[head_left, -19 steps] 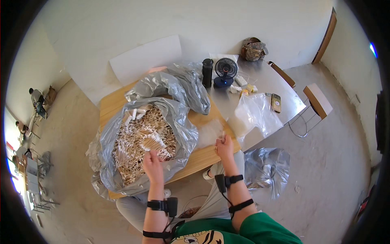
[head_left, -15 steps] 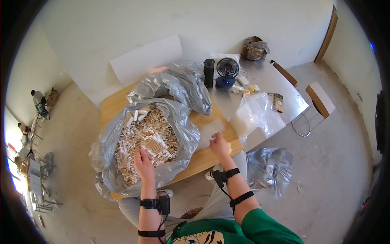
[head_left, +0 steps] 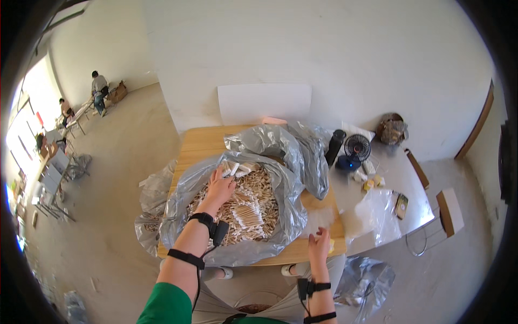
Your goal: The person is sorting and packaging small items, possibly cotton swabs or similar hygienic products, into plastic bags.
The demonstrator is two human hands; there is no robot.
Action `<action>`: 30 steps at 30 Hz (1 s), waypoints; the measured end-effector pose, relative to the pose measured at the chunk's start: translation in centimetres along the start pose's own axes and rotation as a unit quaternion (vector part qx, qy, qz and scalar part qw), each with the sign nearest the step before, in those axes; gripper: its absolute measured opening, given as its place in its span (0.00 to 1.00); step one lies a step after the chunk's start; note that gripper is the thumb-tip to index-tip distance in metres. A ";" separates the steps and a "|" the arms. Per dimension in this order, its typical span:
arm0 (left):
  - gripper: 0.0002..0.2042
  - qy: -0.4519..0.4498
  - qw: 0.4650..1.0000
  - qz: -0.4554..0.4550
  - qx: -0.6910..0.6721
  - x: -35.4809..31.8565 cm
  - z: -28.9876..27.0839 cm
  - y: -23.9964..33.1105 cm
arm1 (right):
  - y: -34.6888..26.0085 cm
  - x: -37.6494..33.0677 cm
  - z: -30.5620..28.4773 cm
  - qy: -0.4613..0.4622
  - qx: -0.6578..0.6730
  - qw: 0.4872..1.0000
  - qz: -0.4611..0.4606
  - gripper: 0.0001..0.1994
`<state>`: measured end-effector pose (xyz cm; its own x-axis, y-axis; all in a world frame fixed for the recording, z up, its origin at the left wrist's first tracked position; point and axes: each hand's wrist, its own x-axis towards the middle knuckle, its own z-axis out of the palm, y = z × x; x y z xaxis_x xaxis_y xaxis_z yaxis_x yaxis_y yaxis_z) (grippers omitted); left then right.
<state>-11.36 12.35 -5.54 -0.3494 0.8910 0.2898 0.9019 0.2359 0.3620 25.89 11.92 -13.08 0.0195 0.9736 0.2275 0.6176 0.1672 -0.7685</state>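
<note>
One part-open left grip (head_left: 220, 190) touches the white bundles (head_left: 231, 168).

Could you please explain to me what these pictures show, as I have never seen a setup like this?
There is no robot here: a person works with bare hands. Every picture comes from one wide fisheye camera worn on the head, looking down, so straight edges bend near the rim. On the wooden table, an open grey plastic bag contains a heap of cotton swabs. The left hand is over the heap; I can't tell whether it grips any. The right hand is at the table's near right, with nothing clearly visible in it. The metal table alongside carries a small fan and a phone.
</note>
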 end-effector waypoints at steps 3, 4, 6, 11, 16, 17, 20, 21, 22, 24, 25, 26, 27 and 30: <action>0.17 -0.068 0.996 -0.049 0.017 1.2 0.8 -0.6 | 1.2 -0.7 -0.6 0.007 0.063 0.998 0.019 0.18; 0.17 -0.099 0.992 -0.062 0.036 1.4 0.9 -1.2 | 1.5 -1.0 -0.6 0.017 0.108 0.993 0.035 0.17; 0.17 -0.044 0.998 -0.042 0.003 0.8 1.2 -2.2 | 1.9 -0.8 -0.8 0.015 0.113 0.993 0.041 0.15; 0.17 0.139 0.988 0.003 -0.066 -2.6 -1.0 -1.1 | 0.0 -0.4 -1.4 0.049 0.177 0.982 0.040 0.12; 0.11 0.179 0.737 -0.203 -0.619 -8.9 -5.2 3.6 | -7.7 -0.3 -2.5 0.008 0.173 0.983 -0.063 0.09; 0.11 0.179 0.736 -0.204 -0.621 -10.1 -5.4 4.3 | -9.2 -0.4 -2.1 -0.036 0.225 0.972 -0.056 0.08; 0.05 0.148 0.593 -0.164 -0.774 -13.9 -5.2 6.2 | -14.7 -1.7 -0.4 -0.238 0.387 0.891 0.008 0.11; 0.04 0.133 0.607 -0.191 -0.760 -15.0 -5.0 6.9 | -16.3 -2.7 0.3 -0.273 0.451 0.849 0.031 0.12; 0.04 0.118 0.621 -0.214 -0.745 -15.7 -4.7 7.6 | -17.0 -3.4 1.1 -0.274 0.448 0.851 0.027 0.12; 0.05 0.110 0.641 -0.208 -0.731 -17.3 -3.6 8.4 | -17.9 -4.2 2.2 -0.290 0.437 0.851 -0.015 0.10; 0.05 0.097 0.662 -0.210 -0.713 -18.0 -3.2 8.7 | -18.5 -4.8 1.4 -0.270 0.376 0.886 -0.020 0.08; 0.06 0.084 0.683 -0.213 -0.694 -18.6 -2.8 8.8 | -18.3 -5.1 1.4 -0.272 0.375 0.886 -0.023 0.08; 0.06 0.072 0.714 -0.202 -0.667 -19.0 -2.8 8.8 | -17.9 -5.5 1.5 -0.234 0.332 0.913 -0.051 0.08; 0.06 0.069 0.840 -0.147 -0.518 -19.7 -3.1 9.3 | -17.1 -6.4 1.4 -0.157 0.272 0.944 -0.101 0.06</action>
<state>3.15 -4.26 -5.10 -0.6091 0.7830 0.1261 0.0909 -0.0890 0.9919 14.15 3.08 -2.22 -0.3418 0.8972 0.2796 0.0879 0.3267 -0.9410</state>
